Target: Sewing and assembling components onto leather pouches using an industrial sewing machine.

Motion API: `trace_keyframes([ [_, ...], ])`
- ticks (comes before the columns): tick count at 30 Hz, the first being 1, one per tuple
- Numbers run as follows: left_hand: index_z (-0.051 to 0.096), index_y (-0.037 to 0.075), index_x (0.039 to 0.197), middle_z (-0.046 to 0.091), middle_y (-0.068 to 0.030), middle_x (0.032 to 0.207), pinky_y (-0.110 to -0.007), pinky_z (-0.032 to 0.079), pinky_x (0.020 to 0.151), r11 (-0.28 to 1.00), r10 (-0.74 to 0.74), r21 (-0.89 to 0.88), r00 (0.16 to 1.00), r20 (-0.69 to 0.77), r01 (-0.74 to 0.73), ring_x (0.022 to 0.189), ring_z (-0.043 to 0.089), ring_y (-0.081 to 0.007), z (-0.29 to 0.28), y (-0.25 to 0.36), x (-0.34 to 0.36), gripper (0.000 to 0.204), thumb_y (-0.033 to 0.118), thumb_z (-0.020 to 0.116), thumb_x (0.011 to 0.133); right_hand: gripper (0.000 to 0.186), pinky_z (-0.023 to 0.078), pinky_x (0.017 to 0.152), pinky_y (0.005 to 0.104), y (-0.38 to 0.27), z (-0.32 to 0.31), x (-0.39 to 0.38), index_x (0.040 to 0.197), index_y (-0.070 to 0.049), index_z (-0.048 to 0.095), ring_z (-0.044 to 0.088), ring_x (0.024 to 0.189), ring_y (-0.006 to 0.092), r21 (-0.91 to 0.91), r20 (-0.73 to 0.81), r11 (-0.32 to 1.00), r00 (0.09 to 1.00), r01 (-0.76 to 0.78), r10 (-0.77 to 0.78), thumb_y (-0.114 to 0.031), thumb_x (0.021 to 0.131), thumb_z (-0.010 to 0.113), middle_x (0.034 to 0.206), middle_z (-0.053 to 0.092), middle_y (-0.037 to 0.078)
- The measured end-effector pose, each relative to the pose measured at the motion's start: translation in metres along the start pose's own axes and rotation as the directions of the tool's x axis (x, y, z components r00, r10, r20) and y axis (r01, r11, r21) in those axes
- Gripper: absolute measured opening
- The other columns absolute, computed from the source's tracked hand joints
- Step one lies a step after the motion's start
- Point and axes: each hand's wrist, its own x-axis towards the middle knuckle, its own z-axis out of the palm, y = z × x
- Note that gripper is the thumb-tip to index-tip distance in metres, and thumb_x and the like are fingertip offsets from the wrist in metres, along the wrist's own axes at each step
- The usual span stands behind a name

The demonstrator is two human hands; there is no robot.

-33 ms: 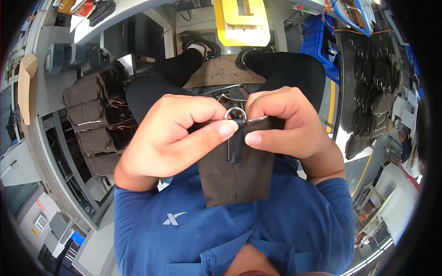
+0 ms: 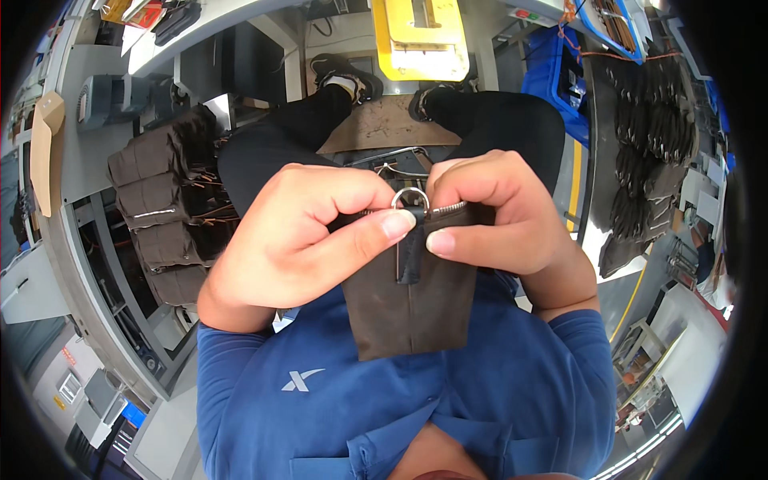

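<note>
Between my hands hangs a dark brown zippered pouch [image 2: 410, 316], held up before my blue shirt with its tapered end toward my body. Thumb and fingers of my left hand [image 2: 308, 228] are closed on its upper edge, beside a silver metal ring [image 2: 410, 194]. A short dark strap [image 2: 409, 256] runs down from the ring over the pouch's face. On the other side, my right hand [image 2: 504, 212] pinches the same edge, where zipper teeth [image 2: 448, 208] show. The pouch's far face is hidden.
Several similar brown pouches [image 2: 164, 204] are stacked at the left. More dark pieces with metal fittings [image 2: 652, 120] lie at the right, near a blue bin [image 2: 552, 76]. A yellow machine part [image 2: 420, 40] stands ahead of my feet, under the white table edge [image 2: 216, 24].
</note>
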Motion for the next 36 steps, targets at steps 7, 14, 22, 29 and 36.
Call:
trace_keyframes([
  [7,0.066,-0.002,0.081,0.060,-0.0059,0.065,-0.028,0.039,0.051,0.999,0.052,0.010,0.998,0.045,-0.053,0.056,0.051,-0.0119,0.0026,0.0002,0.0015,0.017,0.009,0.068,0.095,0.019,0.040,0.062,0.0295,-0.0009,-0.0047,0.0026,0.080,0.001,0.066,0.053,0.068,0.0106,-0.099,0.068,0.995,0.998,0.014,-0.007,-0.014,0.088,0.076,0.072,0.060,0.004],
  [14,0.063,0.001,0.077,0.055,-0.0072,0.060,-0.031,0.039,0.050,0.998,0.050,0.044,0.997,0.061,-0.052,0.052,0.050,-0.0155,0.0042,0.0028,0.0038,0.023,0.011,0.066,0.097,0.017,0.041,0.062,0.0329,0.0019,-0.0060,0.0027,0.082,0.005,0.069,0.057,0.069,0.0199,-0.058,0.054,0.998,0.999,0.008,-0.005,-0.011,0.082,0.077,0.072,0.064,0.010],
  [22,0.066,-0.004,0.086,0.060,-0.0064,0.070,-0.029,0.040,0.057,0.998,0.046,-0.054,0.997,0.066,-0.042,0.061,0.055,-0.0142,0.0001,0.0001,-0.0002,0.012,0.007,0.065,0.089,0.022,0.040,0.060,0.0345,-0.0004,-0.0055,0.0006,0.073,0.004,0.062,0.053,0.065,0.0212,-0.059,-0.001,0.998,1.000,0.019,-0.019,-0.011,0.081,0.076,0.068,0.060,0.009],
  [29,0.069,-0.004,0.091,0.066,-0.0090,0.077,-0.029,0.043,0.059,0.990,0.131,-0.070,0.989,0.074,-0.126,0.066,0.062,-0.0162,0.0020,-0.0027,-0.0021,0.015,0.004,0.073,0.079,0.018,0.039,0.060,0.0328,-0.0002,-0.0053,0.0005,0.075,0.002,0.063,0.053,0.064,0.0181,-0.027,0.036,0.997,0.997,0.066,-0.065,-0.010,0.084,0.073,0.069,0.059,0.008],
  [36,0.069,-0.004,0.089,0.067,-0.0088,0.077,-0.027,0.044,0.059,0.989,0.130,-0.084,0.989,0.069,-0.124,0.067,0.062,-0.0146,0.0022,-0.0010,-0.0024,0.015,0.002,0.075,0.077,0.017,0.040,0.059,0.0349,-0.0006,-0.0050,0.0007,0.075,0.004,0.065,0.054,0.064,0.0221,-0.028,0.016,0.997,0.997,0.071,-0.070,-0.009,0.077,0.075,0.069,0.063,0.011],
])
